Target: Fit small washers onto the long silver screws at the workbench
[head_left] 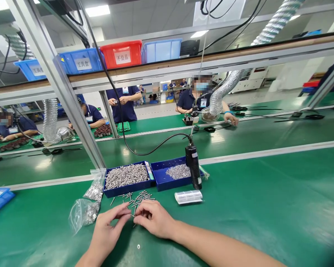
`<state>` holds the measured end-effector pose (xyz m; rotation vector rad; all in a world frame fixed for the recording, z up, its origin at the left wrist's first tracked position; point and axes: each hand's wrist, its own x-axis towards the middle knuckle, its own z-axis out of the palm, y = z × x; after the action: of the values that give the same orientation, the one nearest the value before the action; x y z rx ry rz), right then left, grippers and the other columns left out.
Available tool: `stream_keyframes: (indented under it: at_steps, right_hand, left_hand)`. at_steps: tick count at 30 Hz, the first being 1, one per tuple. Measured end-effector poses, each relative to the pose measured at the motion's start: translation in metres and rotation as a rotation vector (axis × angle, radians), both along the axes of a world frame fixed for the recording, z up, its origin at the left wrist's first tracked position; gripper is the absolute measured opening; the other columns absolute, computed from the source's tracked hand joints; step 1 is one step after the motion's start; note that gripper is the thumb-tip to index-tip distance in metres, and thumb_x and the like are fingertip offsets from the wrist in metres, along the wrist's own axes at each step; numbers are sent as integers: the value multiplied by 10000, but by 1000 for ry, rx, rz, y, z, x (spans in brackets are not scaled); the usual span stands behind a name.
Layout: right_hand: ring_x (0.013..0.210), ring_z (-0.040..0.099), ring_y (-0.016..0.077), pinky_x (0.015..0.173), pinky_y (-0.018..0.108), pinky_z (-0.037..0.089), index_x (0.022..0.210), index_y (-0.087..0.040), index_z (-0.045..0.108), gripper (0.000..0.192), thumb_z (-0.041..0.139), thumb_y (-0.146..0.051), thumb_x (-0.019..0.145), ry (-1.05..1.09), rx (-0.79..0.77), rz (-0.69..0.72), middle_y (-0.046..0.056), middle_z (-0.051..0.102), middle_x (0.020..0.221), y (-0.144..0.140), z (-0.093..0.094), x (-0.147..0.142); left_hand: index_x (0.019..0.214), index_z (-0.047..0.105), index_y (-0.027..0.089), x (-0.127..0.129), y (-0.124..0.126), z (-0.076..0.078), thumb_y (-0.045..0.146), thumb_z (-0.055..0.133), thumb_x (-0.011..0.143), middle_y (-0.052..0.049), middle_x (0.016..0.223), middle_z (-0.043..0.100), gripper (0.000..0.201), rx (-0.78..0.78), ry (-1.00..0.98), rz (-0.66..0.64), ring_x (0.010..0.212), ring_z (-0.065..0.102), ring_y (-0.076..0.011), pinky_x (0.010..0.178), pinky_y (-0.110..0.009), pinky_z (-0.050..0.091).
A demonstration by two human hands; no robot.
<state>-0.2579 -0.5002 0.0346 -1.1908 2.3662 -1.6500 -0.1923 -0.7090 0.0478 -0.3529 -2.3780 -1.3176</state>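
My left hand [108,225] pinches with thumb and forefinger at one end of a thin metal screw [132,215]. Facing it, the curled fingers of my right hand [156,219] close around the other end, hiding most of the screw. Just beyond the fingertips lies a loose heap of long screws [143,195] on the green mat. A small washer [138,246] rests flat on the mat, nearer to me. Behind the heap, one blue tray [129,190] is full of screws; the blue tray [167,183] beside it holds small, shiny washers or nuts.
A black electric screwdriver [193,167] hangs upright by the right tray. In front of it lies a clear plastic roll [188,197]. Plastic bags of metal parts [85,214] sit left of the trays. Across the frame [80,122], co-workers sit at another bench.
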Motion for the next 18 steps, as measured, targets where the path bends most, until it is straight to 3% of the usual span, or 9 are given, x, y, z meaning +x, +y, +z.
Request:
stream_keyframes:
  at_steps: [4,6,9,11,14,16,18]
  right_hand:
    - [586,544,116,570,241,381,985,-205,660,416,839,-455,704,258,136,55,-38,640,746,11,0,-6]
    - [610,550,132,527,256,323,908,-220,659,318,778,-466,747,498,241,119,-33,627,733,17,-2,-9]
    - [607,526,142,495,279,280,785,-220,638,179,648,-390,840,756,376,204,-20,595,708,21,-4,-14]
    - [673,533,165,540,287,348,812,-209,634,175,600,-369,876,801,410,169,10,608,771,20,-2,-14]
    - [945,540,241,781,368,466,1027,-190,630,279,639,-415,863,753,386,92,94,612,1079,17,4,-12]
    - [1096,482,290,926,446,449,1154,-183,590,463,706,-474,812,687,354,62,133,540,1230,13,4,-13]
    - [1154,442,305,986,475,426,1176,-179,571,558,752,-514,768,631,323,27,144,496,1269,7,-1,-18]
  left_hand:
    - [1140,711,233,2,8,-1,307,724,839,-25,903,806,310,134,-274,-74,824,770,-210,800,-304,634]
    - [1166,689,226,2,13,-2,285,708,839,-25,877,802,333,138,-401,-136,803,762,-208,790,-307,622]
    - [1180,684,247,3,15,-3,218,680,837,-24,882,784,344,-39,-412,-192,815,734,-206,839,-341,589]
    - [1214,674,276,6,11,-5,203,704,807,-50,1046,746,414,-206,-305,-133,978,693,-240,943,-399,547]
    - [1355,567,292,9,-1,-12,237,784,710,-101,1305,585,683,-361,-182,106,1236,549,-332,1058,-518,460]
    - [1409,489,260,7,-8,-18,275,783,699,-124,1301,537,769,-376,-179,210,1239,537,-358,1042,-550,458]
    - [1387,468,231,0,-11,-23,291,733,746,-119,1237,544,695,-344,-198,219,1149,586,-333,980,-518,498]
